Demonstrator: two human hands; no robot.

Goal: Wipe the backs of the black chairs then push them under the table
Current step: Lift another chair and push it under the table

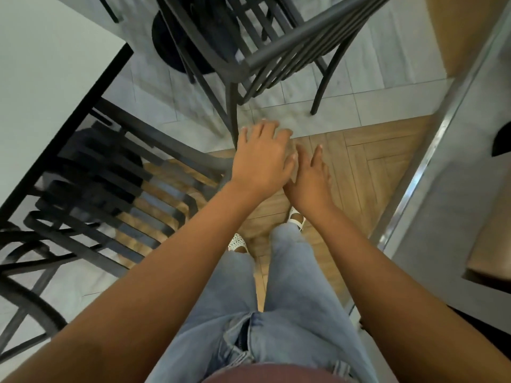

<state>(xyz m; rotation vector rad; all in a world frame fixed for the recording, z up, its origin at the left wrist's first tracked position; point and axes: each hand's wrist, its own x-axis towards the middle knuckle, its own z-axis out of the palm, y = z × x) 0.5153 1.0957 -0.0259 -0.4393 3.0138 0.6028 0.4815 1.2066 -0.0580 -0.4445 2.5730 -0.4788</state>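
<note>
Both of my hands hover over the floor in the middle of the view. My left hand (261,157) lies flat with fingers spread and partly overlaps my right hand (312,179), whose fingers are straight. A small pale patch shows between them; what it is I cannot tell. One black slatted chair (132,172) stands at the left, its seat under the white table (41,78), and its back rail ends just left of my left hand. A second black chair (279,55) stands ahead of my hands, away from the table.
A counter with a metal edge (431,150) runs along the right. The floor changes from grey tile (345,84) to wood herringbone (367,161) under my hands. My legs and white shoes are below. A round black table base (166,42) stands behind the far chair.
</note>
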